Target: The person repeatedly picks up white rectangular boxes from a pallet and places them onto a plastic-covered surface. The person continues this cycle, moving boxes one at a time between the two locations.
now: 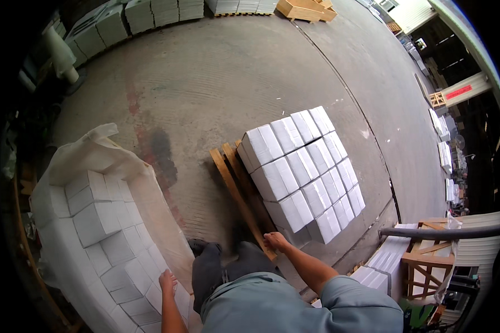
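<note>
My left hand (167, 279) hangs beside a large container of white cartons, its fingers loosely apart and holding nothing visible. The container has a pale plastic liner (153, 194) folded over its side, and white cartons (97, 222) are stacked in it at uneven heights. My right hand (276, 242) is curled closed, with nothing seen in it. It appears above the near end of a wooden pallet (236, 194). White cartons (303, 166) stand on that pallet in tight rows; the pallet's left side is bare slats. Whether either hand touches anything, I cannot tell.
A dark crack (344, 83) runs along the concrete floor (205, 72). Stacked white sheets (139, 16) and a wooden crate (303, 9) stand at the far side. Near right are a wooden frame crate (428, 266) and a dark pipe (444, 233).
</note>
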A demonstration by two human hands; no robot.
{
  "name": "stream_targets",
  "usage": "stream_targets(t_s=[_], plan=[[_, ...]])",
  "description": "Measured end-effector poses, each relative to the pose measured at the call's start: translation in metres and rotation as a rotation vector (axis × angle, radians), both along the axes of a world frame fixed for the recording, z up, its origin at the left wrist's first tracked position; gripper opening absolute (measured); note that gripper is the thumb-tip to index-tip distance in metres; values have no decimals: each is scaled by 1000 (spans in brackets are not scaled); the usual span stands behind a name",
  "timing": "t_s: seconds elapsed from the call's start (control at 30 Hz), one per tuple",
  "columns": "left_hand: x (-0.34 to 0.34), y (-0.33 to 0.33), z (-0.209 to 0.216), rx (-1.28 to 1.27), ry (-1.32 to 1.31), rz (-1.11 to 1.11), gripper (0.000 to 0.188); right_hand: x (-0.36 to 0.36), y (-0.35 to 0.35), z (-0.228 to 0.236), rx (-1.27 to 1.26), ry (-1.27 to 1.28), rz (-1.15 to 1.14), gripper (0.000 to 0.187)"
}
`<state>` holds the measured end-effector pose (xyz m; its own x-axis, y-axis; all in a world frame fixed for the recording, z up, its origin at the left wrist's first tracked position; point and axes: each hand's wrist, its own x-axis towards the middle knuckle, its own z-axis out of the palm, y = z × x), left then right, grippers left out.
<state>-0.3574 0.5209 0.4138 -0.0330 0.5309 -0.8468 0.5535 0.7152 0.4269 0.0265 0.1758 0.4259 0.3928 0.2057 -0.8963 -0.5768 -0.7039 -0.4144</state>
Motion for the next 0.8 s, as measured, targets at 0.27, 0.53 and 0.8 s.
stream_targets(t_s=[0.27,0.53,0.8], plan=[[125,-32,-5,-77,-152,-433,45,-28,-135,-8,-61,119,-389,37],[205,-59,-16,-156,-180,-843,38,-93,-176,-3,-84,72,-707,35],[256,-66,-20,-181,-123,-873,34,-173,-203,-4,-116,98,-888,38]])
